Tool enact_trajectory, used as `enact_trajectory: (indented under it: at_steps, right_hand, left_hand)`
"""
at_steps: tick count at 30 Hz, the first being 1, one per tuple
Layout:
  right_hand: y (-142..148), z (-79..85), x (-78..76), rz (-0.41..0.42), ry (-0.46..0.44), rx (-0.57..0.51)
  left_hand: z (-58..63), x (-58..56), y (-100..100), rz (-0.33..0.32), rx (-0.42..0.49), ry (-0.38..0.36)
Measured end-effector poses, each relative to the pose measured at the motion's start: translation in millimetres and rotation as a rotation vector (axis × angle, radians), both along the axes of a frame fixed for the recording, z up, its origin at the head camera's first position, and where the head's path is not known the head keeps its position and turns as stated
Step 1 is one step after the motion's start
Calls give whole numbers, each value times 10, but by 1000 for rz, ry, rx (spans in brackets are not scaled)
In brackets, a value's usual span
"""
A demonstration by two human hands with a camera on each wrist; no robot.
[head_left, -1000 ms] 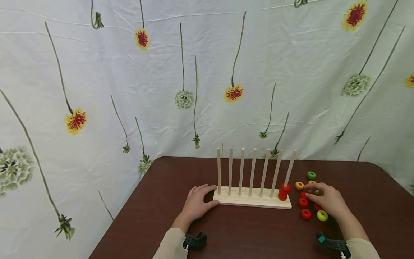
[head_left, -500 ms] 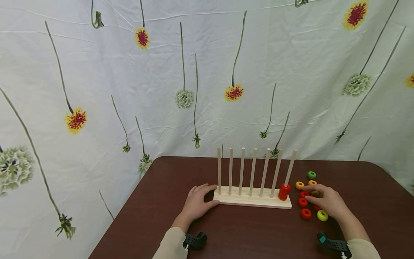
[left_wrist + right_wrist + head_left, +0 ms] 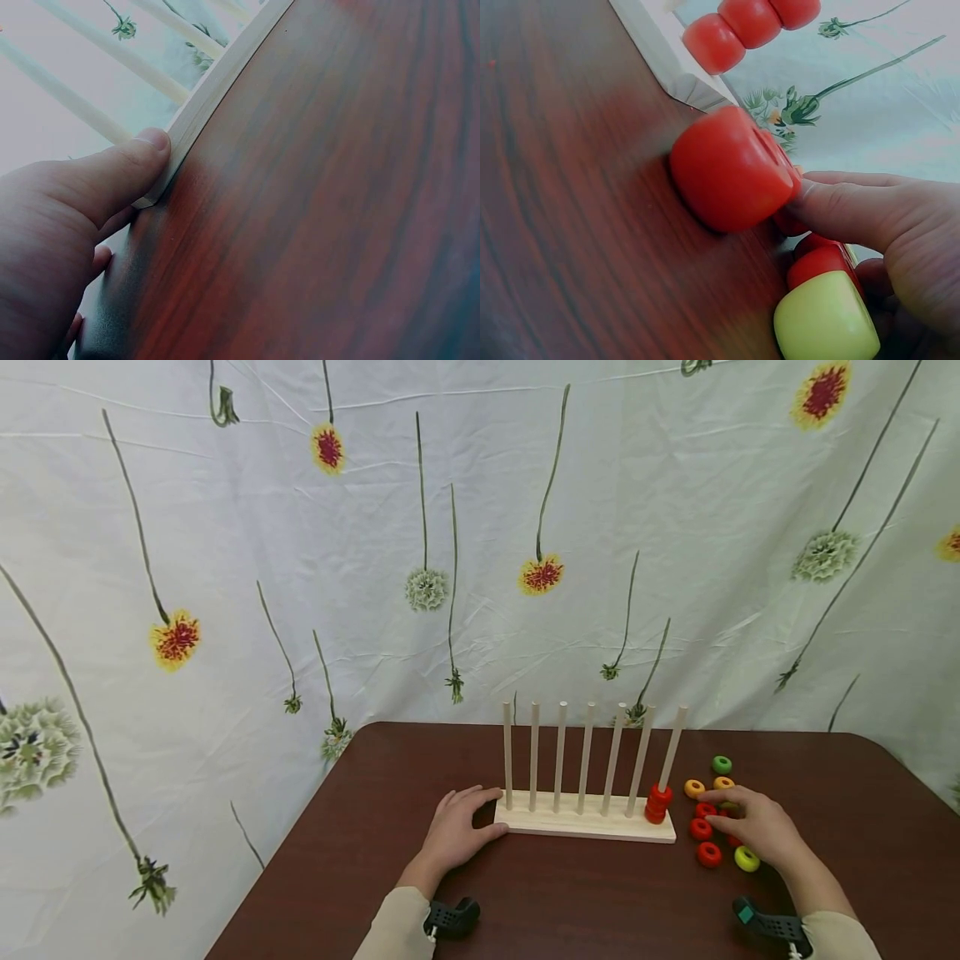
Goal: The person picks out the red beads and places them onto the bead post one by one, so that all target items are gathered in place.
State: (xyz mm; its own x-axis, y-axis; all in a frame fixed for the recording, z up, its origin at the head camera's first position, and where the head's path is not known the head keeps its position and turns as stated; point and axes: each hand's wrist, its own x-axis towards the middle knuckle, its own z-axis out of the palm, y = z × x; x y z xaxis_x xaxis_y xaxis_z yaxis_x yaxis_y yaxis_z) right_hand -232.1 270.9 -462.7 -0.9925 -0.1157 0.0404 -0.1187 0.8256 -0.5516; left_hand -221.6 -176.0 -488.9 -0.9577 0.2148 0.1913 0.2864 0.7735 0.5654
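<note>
You look to be at the pick-up step. Your right hand [image 3: 759, 828] is down in the loose rings, right of the peg board [image 3: 585, 827]: thumb and index either side of a red ring [image 3: 705, 810] on the bench [image 3: 585, 910]. Can't tell if they've closed on it. Your left hand [image 3: 453, 831] grips the board's left end, thumb on the near edge.

Right-end peg [image 3: 673, 747] already carries a red stack [image 3: 656, 805], three visible from the right wrist; other six pegs are bare.

Next move, my read: confirm the pinch, lift straight up, clear the peg top, then line up the hole before lowering. Keep the left-hand hold for that. Watch the crowding: neighbouring red, orange and yellow-green rings sit close enough to get nudged.
</note>
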Motion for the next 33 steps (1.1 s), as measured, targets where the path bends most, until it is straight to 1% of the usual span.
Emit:
enact_trajectory:
  at_steps: [21,33]
  right_hand:
    - [-22,6,4,-5,26,28]
    - [-39,24,21,-21,69,27]
  left_hand:
    - [2,8,-9,-3,-1,0]
    - [-2,9,-7,-8,-4,8]
